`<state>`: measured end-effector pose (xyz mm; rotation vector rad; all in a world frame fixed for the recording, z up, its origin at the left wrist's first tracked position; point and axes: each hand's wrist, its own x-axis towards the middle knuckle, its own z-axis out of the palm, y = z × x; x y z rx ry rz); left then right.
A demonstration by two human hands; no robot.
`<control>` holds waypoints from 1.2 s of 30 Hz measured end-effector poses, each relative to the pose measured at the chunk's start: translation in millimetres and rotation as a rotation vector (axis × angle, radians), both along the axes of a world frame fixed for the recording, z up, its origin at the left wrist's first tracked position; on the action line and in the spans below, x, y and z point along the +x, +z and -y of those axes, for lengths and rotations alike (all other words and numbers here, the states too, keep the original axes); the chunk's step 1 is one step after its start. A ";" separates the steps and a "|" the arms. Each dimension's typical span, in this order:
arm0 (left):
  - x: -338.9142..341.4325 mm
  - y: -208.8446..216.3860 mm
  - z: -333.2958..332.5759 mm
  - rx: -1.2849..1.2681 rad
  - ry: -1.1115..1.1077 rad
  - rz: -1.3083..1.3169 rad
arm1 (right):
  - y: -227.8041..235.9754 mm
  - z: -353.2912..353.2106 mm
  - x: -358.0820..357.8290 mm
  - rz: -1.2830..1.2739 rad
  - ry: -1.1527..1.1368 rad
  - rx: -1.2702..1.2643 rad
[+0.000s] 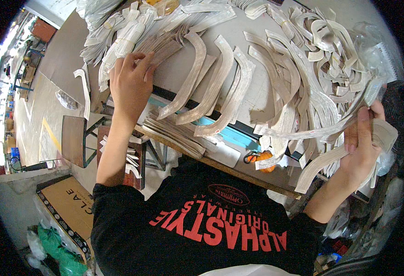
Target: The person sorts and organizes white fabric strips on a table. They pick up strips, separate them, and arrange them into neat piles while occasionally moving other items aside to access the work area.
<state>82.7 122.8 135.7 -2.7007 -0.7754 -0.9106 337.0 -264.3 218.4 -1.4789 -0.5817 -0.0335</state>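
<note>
On the right, my right hand [360, 142] is closed round several curved beige cloth-like strips [324, 168]. One end of them sticks out below the thumb and a folded end shows beyond the fingers. A long pale strip [303, 134] runs from near this hand across the table edge. My left hand [130, 85] has its fingers bent at the end of a stack of beige strips [165, 50]; what lies between the fingertips is hidden. Between my hands, several curved strips [220, 83] lie spaced in groups, their near ends hanging over the table edge.
Bundles of pale strips [133, 32] fill the table's far left. A tangled heap of curved strips [335, 50] lies at the far right. More strips [174, 138] are stacked below the near edge. Orange-handled scissors [252, 158] lie nearby. A cardboard box [68, 207] stands lower left.
</note>
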 end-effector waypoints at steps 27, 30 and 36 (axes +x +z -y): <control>2.3 -4.5 13.1 -0.149 -0.164 0.137 | -15.8 5.5 -31.2 -0.072 0.044 -0.111; 1.4 -3.3 14.1 -0.151 -0.178 0.153 | -15.3 2.1 -39.5 -0.058 0.061 -0.152; 0.0 0.3 6.7 -0.135 -0.265 0.108 | -11.8 3.5 -50.4 -0.047 0.097 -0.178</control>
